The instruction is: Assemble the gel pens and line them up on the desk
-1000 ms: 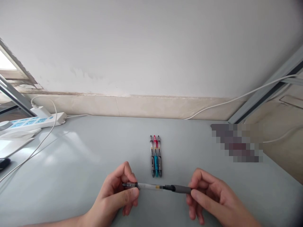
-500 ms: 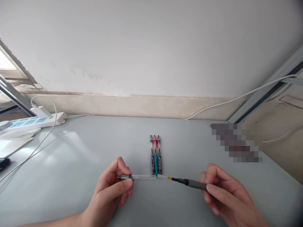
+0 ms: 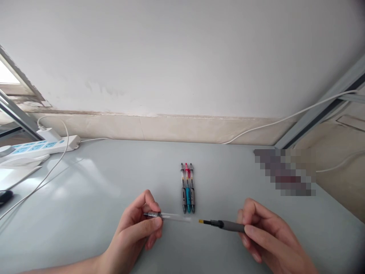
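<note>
A pen lies in two parts above the grey table [image 3: 85, 198]. My left hand [image 3: 137, 232] pinches the clear upper barrel [image 3: 171, 217] by its clip end. My right hand [image 3: 268, 236] pinches the grey grip section [image 3: 228, 225], from which the refill with a yellow end sticks out to the left. A small gap separates the two parts. Just beyond them three assembled pens [image 3: 187, 188] lie side by side, the middle one blue with a red top, the outer two grey.
A white power strip [image 3: 40, 146] with plugged cables lies at the far left. A white cable [image 3: 285, 120] runs along the wall at the right. A blurred patch [image 3: 285, 171] covers something on the table's right side.
The pen was in one piece a second ago. My hands have drawn apart and the refill has slid fully out of the clear barrel, leaving a gap.
</note>
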Available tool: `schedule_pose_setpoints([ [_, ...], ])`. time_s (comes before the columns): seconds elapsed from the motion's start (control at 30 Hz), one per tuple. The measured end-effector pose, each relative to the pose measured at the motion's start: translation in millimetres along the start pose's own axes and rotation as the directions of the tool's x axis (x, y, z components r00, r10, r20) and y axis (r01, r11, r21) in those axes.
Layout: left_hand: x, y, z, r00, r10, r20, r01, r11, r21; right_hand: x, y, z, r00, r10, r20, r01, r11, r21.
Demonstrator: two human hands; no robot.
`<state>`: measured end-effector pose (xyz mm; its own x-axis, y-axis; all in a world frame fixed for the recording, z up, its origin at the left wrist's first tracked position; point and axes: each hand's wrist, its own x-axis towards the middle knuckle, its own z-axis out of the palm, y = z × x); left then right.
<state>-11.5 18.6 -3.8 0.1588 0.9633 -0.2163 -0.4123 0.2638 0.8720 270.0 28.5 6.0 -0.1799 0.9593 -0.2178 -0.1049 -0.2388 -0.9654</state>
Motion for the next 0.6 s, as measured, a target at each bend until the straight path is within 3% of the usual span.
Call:
schedule_pose_setpoints([
  [0.13,0.3,-2.8,0.4,0.991,-0.080,0.106,0.075,0.996,0.050,-1.5,-1.9,7.9,0.995,0.065,0.077,-0.057,0.993,-0.106],
  [0.27,0.6,-6.1,-1.0,0.979,-0.086,0.183,0.075,0.995,0.069,-4.0,-1.2,16.4,0.987,0.053,0.150,-0.020,0.977,-0.214],
  [0.6,1.6,-5.3,0.4,0.972,-0.083,0.220,0.071,0.996,0.060,-3.7,7.7,8.8,0.990,-0.018,0.139,0.074,0.908,-0.412],
])
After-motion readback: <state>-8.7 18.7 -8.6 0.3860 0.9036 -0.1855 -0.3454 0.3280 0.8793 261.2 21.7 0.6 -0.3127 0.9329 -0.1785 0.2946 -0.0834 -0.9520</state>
